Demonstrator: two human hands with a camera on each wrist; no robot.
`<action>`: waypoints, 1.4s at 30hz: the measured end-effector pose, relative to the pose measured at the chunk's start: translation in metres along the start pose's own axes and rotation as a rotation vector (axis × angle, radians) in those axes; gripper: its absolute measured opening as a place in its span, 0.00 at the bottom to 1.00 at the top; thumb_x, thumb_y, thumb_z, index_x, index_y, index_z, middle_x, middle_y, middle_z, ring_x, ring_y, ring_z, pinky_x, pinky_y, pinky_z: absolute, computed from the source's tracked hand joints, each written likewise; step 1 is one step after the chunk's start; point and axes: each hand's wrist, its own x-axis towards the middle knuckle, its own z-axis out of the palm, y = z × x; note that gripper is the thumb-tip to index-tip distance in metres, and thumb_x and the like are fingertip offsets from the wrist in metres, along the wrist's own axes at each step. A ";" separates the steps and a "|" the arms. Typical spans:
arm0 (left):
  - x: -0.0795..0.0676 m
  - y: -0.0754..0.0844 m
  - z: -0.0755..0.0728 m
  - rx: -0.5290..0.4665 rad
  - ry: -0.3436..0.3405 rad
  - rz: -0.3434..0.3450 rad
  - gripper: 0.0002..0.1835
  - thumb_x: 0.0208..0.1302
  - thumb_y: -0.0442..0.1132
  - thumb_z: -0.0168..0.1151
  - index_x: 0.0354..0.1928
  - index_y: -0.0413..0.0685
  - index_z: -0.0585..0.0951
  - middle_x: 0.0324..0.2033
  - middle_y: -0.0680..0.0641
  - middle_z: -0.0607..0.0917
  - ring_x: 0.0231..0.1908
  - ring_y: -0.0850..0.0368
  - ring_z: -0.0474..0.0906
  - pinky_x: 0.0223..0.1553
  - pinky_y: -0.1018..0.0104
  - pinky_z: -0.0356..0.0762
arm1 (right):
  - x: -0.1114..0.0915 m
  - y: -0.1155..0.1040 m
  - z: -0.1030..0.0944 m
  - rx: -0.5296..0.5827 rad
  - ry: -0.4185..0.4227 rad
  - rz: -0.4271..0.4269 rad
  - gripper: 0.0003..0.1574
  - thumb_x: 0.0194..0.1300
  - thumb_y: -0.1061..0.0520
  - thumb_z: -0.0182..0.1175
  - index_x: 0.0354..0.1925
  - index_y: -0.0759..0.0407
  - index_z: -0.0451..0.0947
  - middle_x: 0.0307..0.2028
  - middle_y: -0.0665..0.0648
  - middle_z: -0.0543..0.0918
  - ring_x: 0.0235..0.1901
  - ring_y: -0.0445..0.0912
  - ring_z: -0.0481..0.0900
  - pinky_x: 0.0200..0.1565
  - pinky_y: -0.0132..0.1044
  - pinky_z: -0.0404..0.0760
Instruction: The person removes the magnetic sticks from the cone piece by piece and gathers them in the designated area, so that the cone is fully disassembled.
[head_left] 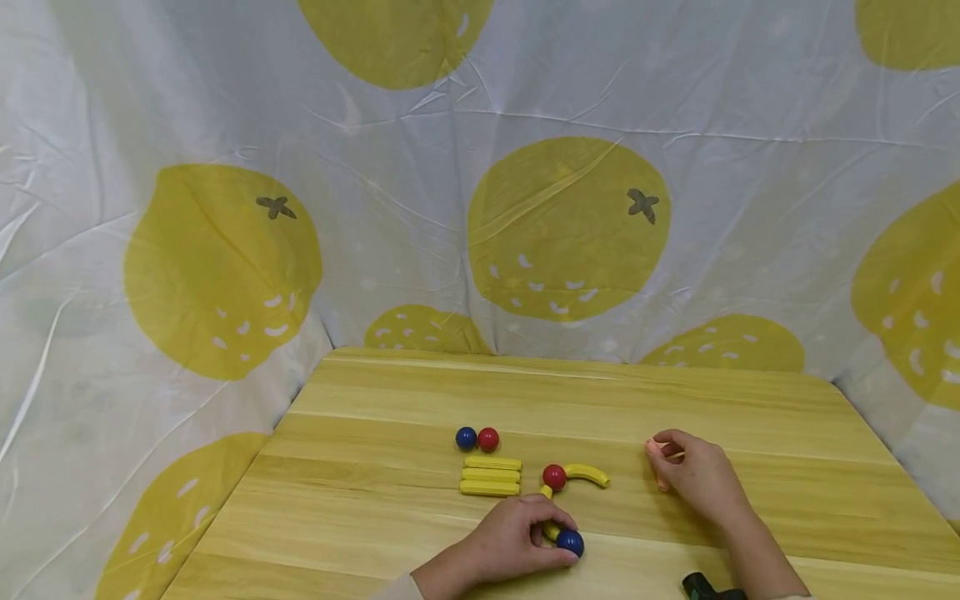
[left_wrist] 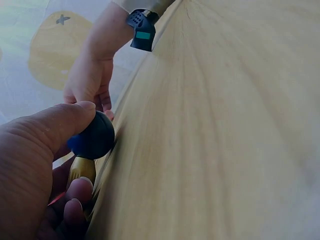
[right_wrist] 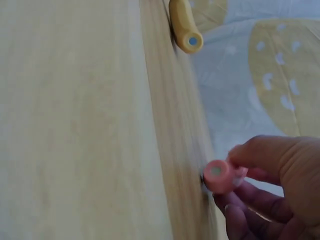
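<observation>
My left hand holds a blue ball between thumb and fingers. A curved yellow rod joins that ball, partly hidden by the fingers. At its other end sits a red ball, from which a second curved yellow rod reaches right. Farther right, my right hand pinches a pink rod at the tabletop, apart from the joined pieces. A round metallic disc shows on the pink rod's end in the right wrist view; fingers cover much of it.
Three straight yellow rods lie side by side left of the joined pieces. Behind them are a loose blue ball and a loose red ball, side by side. A fruit-print curtain hangs beyond the wooden table.
</observation>
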 end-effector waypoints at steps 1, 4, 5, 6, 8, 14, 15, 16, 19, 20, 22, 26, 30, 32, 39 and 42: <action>0.000 0.000 0.000 0.000 0.000 0.000 0.14 0.65 0.55 0.71 0.49 0.64 0.86 0.37 0.65 0.81 0.29 0.79 0.70 0.32 0.80 0.76 | 0.000 0.001 0.000 -0.005 -0.002 -0.005 0.19 0.72 0.47 0.64 0.52 0.57 0.83 0.39 0.51 0.88 0.30 0.37 0.85 0.37 0.34 0.78; 0.000 0.000 0.000 0.000 0.000 0.002 0.14 0.65 0.55 0.70 0.49 0.64 0.86 0.37 0.65 0.81 0.29 0.79 0.70 0.31 0.80 0.76 | 0.000 0.004 0.000 -0.020 -0.001 -0.012 0.18 0.72 0.47 0.64 0.51 0.58 0.84 0.37 0.51 0.88 0.26 0.36 0.83 0.36 0.35 0.78; 0.000 0.000 0.000 0.001 0.000 0.002 0.14 0.65 0.55 0.70 0.49 0.64 0.86 0.37 0.65 0.81 0.29 0.79 0.70 0.31 0.80 0.76 | -0.001 0.004 0.000 -0.027 0.001 -0.015 0.19 0.72 0.47 0.64 0.51 0.59 0.84 0.37 0.51 0.88 0.26 0.36 0.83 0.36 0.36 0.79; 0.000 0.000 0.000 0.001 0.000 0.002 0.14 0.65 0.55 0.70 0.49 0.64 0.86 0.37 0.65 0.81 0.29 0.79 0.70 0.31 0.80 0.76 | -0.001 0.005 0.000 -0.036 0.003 -0.017 0.19 0.72 0.47 0.64 0.50 0.60 0.84 0.36 0.51 0.88 0.25 0.36 0.83 0.36 0.36 0.78; 0.000 0.000 0.000 -0.004 -0.001 -0.002 0.14 0.65 0.55 0.70 0.49 0.64 0.86 0.37 0.65 0.81 0.29 0.79 0.70 0.31 0.80 0.76 | -0.001 0.006 0.000 -0.050 0.005 -0.020 0.21 0.71 0.46 0.65 0.50 0.61 0.84 0.34 0.50 0.88 0.24 0.37 0.82 0.35 0.37 0.79; 0.000 0.000 -0.001 -0.010 -0.005 -0.004 0.14 0.65 0.55 0.70 0.50 0.64 0.86 0.38 0.65 0.81 0.29 0.78 0.70 0.31 0.80 0.76 | 0.001 0.006 -0.001 -0.094 -0.003 -0.012 0.25 0.72 0.44 0.64 0.51 0.64 0.82 0.34 0.52 0.89 0.25 0.38 0.82 0.38 0.45 0.82; 0.000 0.000 -0.001 -0.008 -0.006 -0.003 0.14 0.65 0.55 0.70 0.50 0.64 0.86 0.38 0.65 0.81 0.29 0.78 0.70 0.31 0.80 0.75 | 0.000 0.005 -0.002 -0.111 0.001 -0.017 0.25 0.72 0.45 0.64 0.52 0.64 0.82 0.36 0.54 0.89 0.28 0.42 0.84 0.40 0.48 0.82; 0.000 0.000 -0.001 -0.005 -0.006 -0.001 0.14 0.65 0.55 0.70 0.50 0.63 0.86 0.38 0.65 0.81 0.29 0.78 0.70 0.31 0.80 0.75 | 0.000 0.003 -0.002 -0.127 0.014 -0.026 0.24 0.72 0.46 0.64 0.52 0.64 0.83 0.38 0.57 0.89 0.31 0.45 0.85 0.43 0.51 0.82; 0.000 0.000 -0.001 0.009 -0.010 0.008 0.14 0.65 0.55 0.70 0.50 0.64 0.86 0.38 0.65 0.82 0.28 0.79 0.70 0.30 0.80 0.75 | -0.003 -0.005 -0.001 -0.160 0.057 -0.078 0.20 0.70 0.50 0.65 0.52 0.64 0.84 0.45 0.63 0.88 0.43 0.57 0.85 0.49 0.58 0.80; 0.000 -0.001 0.000 0.013 -0.013 0.013 0.14 0.65 0.55 0.70 0.50 0.64 0.86 0.38 0.65 0.82 0.28 0.79 0.70 0.30 0.80 0.75 | -0.004 -0.009 0.000 -0.160 0.066 -0.099 0.19 0.69 0.52 0.66 0.51 0.64 0.84 0.47 0.64 0.87 0.46 0.60 0.83 0.50 0.59 0.80; -0.001 -0.001 0.000 0.020 -0.021 0.026 0.14 0.65 0.55 0.70 0.50 0.64 0.85 0.38 0.64 0.82 0.28 0.79 0.70 0.30 0.80 0.75 | -0.007 -0.018 0.003 -0.146 0.055 -0.150 0.17 0.67 0.55 0.68 0.50 0.62 0.85 0.46 0.63 0.87 0.48 0.61 0.83 0.50 0.58 0.81; 0.000 -0.002 0.000 0.023 -0.043 0.060 0.13 0.67 0.56 0.68 0.49 0.64 0.86 0.39 0.64 0.83 0.28 0.80 0.70 0.30 0.80 0.76 | -0.013 -0.033 0.012 -0.119 -0.066 -0.215 0.17 0.64 0.55 0.71 0.50 0.57 0.85 0.43 0.54 0.86 0.44 0.50 0.83 0.46 0.50 0.84; 0.000 -0.003 -0.001 0.009 -0.066 0.119 0.12 0.70 0.55 0.65 0.48 0.61 0.87 0.38 0.62 0.85 0.28 0.81 0.70 0.30 0.80 0.76 | -0.019 -0.041 0.025 -0.113 -0.181 -0.262 0.17 0.62 0.50 0.73 0.49 0.52 0.85 0.41 0.45 0.86 0.42 0.41 0.80 0.62 0.56 0.70; 0.000 -0.004 -0.001 0.003 -0.067 0.158 0.11 0.71 0.53 0.65 0.47 0.59 0.87 0.38 0.60 0.86 0.27 0.81 0.70 0.29 0.80 0.76 | -0.021 -0.043 0.031 -0.119 -0.201 -0.289 0.18 0.61 0.48 0.73 0.48 0.49 0.86 0.40 0.41 0.85 0.40 0.36 0.79 0.65 0.60 0.61; -0.001 -0.004 0.000 -0.058 0.080 0.110 0.11 0.72 0.50 0.64 0.49 0.54 0.85 0.45 0.54 0.84 0.27 0.79 0.69 0.28 0.79 0.75 | -0.024 -0.045 0.041 -0.104 -0.234 -0.363 0.11 0.65 0.47 0.70 0.45 0.47 0.86 0.33 0.39 0.78 0.32 0.31 0.71 0.38 0.32 0.72; -0.001 -0.005 0.001 -0.113 0.148 0.045 0.13 0.71 0.50 0.65 0.52 0.56 0.84 0.53 0.53 0.80 0.26 0.78 0.70 0.28 0.78 0.76 | -0.024 -0.044 0.040 -0.096 -0.262 -0.375 0.10 0.66 0.47 0.69 0.44 0.46 0.85 0.33 0.39 0.78 0.32 0.30 0.71 0.36 0.30 0.73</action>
